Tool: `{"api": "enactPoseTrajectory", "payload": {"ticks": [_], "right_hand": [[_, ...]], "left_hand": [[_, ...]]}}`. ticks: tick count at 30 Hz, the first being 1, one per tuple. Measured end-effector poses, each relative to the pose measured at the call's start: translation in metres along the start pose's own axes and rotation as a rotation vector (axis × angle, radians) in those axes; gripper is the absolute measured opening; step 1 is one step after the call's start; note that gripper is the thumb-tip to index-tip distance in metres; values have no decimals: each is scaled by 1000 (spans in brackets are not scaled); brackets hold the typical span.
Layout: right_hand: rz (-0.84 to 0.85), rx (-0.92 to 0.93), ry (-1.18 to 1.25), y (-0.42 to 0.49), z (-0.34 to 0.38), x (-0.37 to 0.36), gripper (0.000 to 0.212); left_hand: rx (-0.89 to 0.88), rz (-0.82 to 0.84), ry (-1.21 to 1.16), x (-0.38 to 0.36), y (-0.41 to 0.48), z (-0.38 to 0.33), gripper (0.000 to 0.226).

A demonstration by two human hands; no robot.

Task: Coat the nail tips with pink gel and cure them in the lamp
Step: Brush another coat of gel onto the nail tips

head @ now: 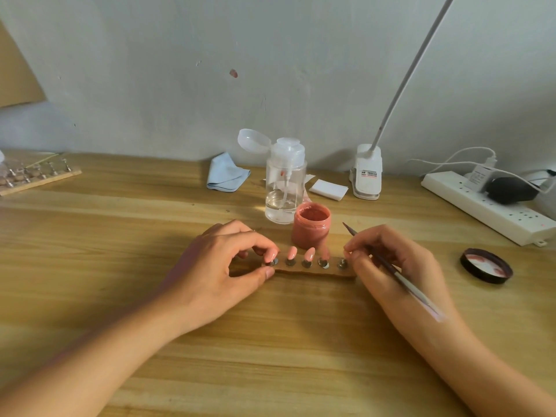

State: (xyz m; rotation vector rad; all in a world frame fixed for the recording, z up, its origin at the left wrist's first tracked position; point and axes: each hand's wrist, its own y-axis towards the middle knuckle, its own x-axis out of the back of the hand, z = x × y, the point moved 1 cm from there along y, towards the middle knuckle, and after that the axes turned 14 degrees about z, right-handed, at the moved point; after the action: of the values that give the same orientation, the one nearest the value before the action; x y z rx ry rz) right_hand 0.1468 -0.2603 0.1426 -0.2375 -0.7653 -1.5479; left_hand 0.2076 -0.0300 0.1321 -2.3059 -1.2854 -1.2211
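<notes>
At the table's centre, left hand (222, 266) pinches the left end of the wooden holder strip (316, 271), thumb at the front edge, index curled over the leftmost stand. Right hand (388, 260) grips the brush (403, 279), bristles pointing up and away, fingertips touching the rightmost stand. Nail tips (291, 253) stand in a row on the strip; three read pink, the rest unclear. Open pink gel jar (311, 228) is just behind the strip, pump bottle (285, 182) behind that. Jar lid (486, 265) lies right; power strip (487, 206) far right.
</notes>
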Motion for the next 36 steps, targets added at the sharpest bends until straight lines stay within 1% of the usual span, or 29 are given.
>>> {"api": "enactPoseTrajectory", "payload": {"ticks": [3,7,16,23,33,36], "right_hand": [[-11,12,-52,-2,-1,-1,20],[-13,15,-66,-3,-2,0,20],[12,-31,14,-3,-1,0,20],[30,2,52,-3,-1,1,21],[3,39,-53,-3,-4,0,12],[-3,37,-71,-3,-6,0,15]], "left_hand": [[2,3,-7,0,0,0,12],[5,16,-18,0,1,1,12],[14,22,-33,0,1,1,16],[18,24,-41,0,0,0,16],[19,20,-31,0,1,-1,14],[21,16,-30,0,1,-1,14]]}}
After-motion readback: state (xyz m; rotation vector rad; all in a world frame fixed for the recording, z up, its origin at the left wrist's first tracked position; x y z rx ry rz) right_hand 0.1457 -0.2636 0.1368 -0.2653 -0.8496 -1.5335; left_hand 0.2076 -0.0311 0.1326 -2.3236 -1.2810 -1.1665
